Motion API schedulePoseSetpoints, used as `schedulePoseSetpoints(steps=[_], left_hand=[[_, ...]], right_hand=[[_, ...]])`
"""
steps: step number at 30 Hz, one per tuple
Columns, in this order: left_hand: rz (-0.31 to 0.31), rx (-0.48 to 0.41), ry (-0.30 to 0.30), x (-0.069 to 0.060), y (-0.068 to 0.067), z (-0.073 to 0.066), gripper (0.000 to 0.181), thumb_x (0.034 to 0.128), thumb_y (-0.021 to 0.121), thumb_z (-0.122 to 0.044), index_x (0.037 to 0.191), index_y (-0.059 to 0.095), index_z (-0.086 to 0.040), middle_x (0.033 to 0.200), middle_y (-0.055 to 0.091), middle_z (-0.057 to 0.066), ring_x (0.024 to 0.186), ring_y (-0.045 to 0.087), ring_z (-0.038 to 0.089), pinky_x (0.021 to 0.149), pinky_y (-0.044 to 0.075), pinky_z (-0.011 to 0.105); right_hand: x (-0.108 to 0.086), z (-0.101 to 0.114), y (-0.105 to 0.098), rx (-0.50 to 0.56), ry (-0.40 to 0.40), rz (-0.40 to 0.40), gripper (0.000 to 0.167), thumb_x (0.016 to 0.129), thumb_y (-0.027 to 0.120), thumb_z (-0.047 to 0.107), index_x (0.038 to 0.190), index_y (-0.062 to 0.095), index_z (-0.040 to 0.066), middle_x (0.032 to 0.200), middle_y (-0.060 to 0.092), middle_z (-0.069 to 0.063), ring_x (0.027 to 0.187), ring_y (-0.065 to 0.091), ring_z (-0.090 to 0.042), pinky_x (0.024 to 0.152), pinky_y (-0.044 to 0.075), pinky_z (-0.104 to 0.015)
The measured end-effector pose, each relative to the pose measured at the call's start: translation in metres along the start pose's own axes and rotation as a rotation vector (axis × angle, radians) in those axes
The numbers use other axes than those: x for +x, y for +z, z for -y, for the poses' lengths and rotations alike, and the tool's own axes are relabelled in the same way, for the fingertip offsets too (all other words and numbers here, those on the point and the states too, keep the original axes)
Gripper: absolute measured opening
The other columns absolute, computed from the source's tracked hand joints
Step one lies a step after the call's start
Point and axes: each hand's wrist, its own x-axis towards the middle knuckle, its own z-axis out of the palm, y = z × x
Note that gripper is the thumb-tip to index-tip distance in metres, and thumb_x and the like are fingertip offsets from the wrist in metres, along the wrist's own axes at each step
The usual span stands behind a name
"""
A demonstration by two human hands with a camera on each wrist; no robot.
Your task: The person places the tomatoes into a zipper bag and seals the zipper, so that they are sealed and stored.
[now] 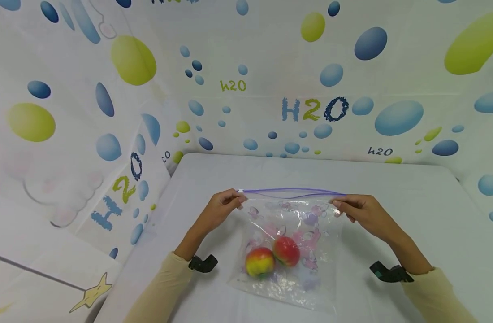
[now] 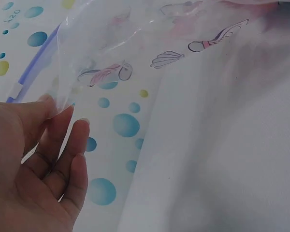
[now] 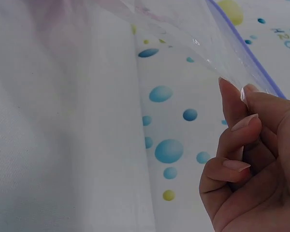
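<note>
A clear zip bag [image 1: 287, 287] with pink and purple printed figures hangs between the two hands, its blue-purple zip edge along the top. Inside its lower part lie two red and yellow apples, one apple [image 1: 260, 262] on the left and the other apple [image 1: 286, 251] touching it on the right. The left hand [image 1: 223, 207] pinches the bag's top left corner, beside the white slider [image 2: 15, 90]. At the top right corner, the right hand [image 1: 361, 210] pinches the bag between thumb and index finger. The zip strips bow apart slightly in the middle.
A white-covered table [image 1: 206, 172] lies under the bag. Behind it and at the left hang white sheets [image 1: 262, 80] printed with blue and green drops. A black wrist strap [image 1: 203, 264] sits on the left forearm, and another strap [image 1: 391, 272] on the right.
</note>
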Motion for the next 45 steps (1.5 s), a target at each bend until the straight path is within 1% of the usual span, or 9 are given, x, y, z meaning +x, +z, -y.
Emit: schedulePoseSetpoints(steps=[5,7,13,19,25,30,36,39,45], left_hand=[[0.023,0.055,-0.014,-0.001,0.001,0.000,0.021,0.1073,0.063,-0.021,0.123,0.070,-0.008,0.094,0.068,0.023,0.090,0.063,0.048,0.071,0.046,0.026],[0.028,0.090,-0.014,-0.001,0.001,0.001,0.024,0.1074,0.063,-0.024,0.125,0.070,-0.009,0.094,0.069,0.022,0.091,0.066,0.044,0.072,0.047,0.027],[0.022,0.177,-0.025,-0.001,0.002,0.006,0.025,0.1088,0.061,-0.028,0.121,0.070,-0.008,0.092,0.072,0.005,0.090,0.070,0.028,0.076,0.050,0.032],[0.020,0.179,-0.019,-0.001,0.005,0.008,0.027,0.1096,0.060,-0.028,0.120,0.070,-0.006,0.094,0.072,0.004,0.091,0.071,0.027,0.081,0.051,0.035],[0.015,0.191,-0.009,0.000,0.007,0.011,0.026,0.1095,0.060,-0.027,0.119,0.070,-0.005,0.091,0.072,0.005,0.089,0.070,0.027,0.080,0.050,0.034],[0.016,0.225,-0.008,-0.001,0.006,0.011,0.027,0.1103,0.058,-0.027,0.122,0.070,-0.006,0.090,0.071,0.002,0.088,0.070,0.025,0.079,0.051,0.033],[0.021,0.250,0.006,0.001,0.005,0.013,0.028,0.1108,0.057,-0.027,0.123,0.071,-0.006,0.087,0.070,0.002,0.088,0.071,0.027,0.077,0.051,0.033],[0.020,0.247,0.005,0.001,0.005,0.014,0.027,0.1105,0.058,-0.026,0.121,0.071,-0.005,0.087,0.069,0.002,0.086,0.070,0.028,0.075,0.050,0.032],[0.021,0.245,0.006,0.002,0.006,0.013,0.025,0.1106,0.058,-0.025,0.120,0.070,-0.005,0.087,0.069,0.004,0.085,0.069,0.029,0.073,0.049,0.030]], right_hand=[[0.004,-0.002,0.001,0.001,0.009,0.037,0.027,0.108,0.062,0.025,0.125,0.075,0.008,0.080,0.061,-0.016,0.070,0.056,-0.021,0.061,0.048,-0.035],[0.007,-0.003,0.001,-0.022,0.010,0.047,0.028,0.108,0.063,0.026,0.124,0.075,0.007,0.085,0.066,-0.017,0.071,0.059,-0.019,0.062,0.050,-0.034],[0.015,-0.005,0.002,-0.195,0.033,0.029,0.032,0.105,0.067,0.033,0.122,0.074,0.008,0.094,0.077,-0.002,0.083,0.066,-0.019,0.069,0.055,-0.032],[0.028,-0.001,0.004,-0.345,0.044,0.014,0.049,0.100,0.072,0.041,0.138,0.067,0.010,0.116,0.077,-0.008,0.110,0.069,-0.031,0.090,0.060,-0.052],[0.046,0.015,0.010,-0.369,0.001,0.032,0.058,0.098,0.075,0.042,0.145,0.062,0.010,0.135,0.069,-0.017,0.125,0.062,-0.038,0.102,0.053,-0.063],[0.064,0.039,0.029,-0.361,-0.051,0.084,0.056,0.097,0.077,0.035,0.145,0.062,0.011,0.139,0.067,-0.017,0.129,0.061,-0.038,0.102,0.054,-0.060],[0.088,0.072,0.067,-0.364,-0.187,0.108,0.044,0.098,0.077,0.028,0.138,0.067,0.012,0.128,0.073,-0.011,0.120,0.068,-0.034,0.099,0.058,-0.052],[0.100,0.088,0.085,-0.372,-0.237,0.152,0.042,0.099,0.077,0.029,0.137,0.068,0.012,0.127,0.074,-0.010,0.117,0.070,-0.030,0.098,0.059,-0.047],[0.120,0.109,0.111,-0.391,-0.262,0.242,0.041,0.101,0.074,0.029,0.137,0.068,0.012,0.125,0.075,-0.006,0.114,0.071,-0.023,0.097,0.060,-0.040]])
